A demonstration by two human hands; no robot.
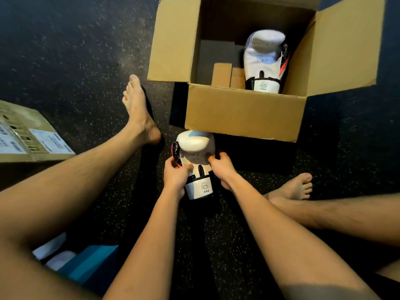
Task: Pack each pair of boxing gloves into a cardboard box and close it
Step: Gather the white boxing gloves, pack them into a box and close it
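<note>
Just before the open box (244,113), both hands grip a glove (195,161).

Left hand (175,176): bare, no glove, no ring, no watch.
Right hand (223,167): bare too, nothing on the wrist.
Arms: no sleeves show.
Legs: bare, with short dark hairs.
Feet: no shoes, no socks, toes showing.
Clothes: a bit of blue and white cloth near the left leg, blurry.
</note>
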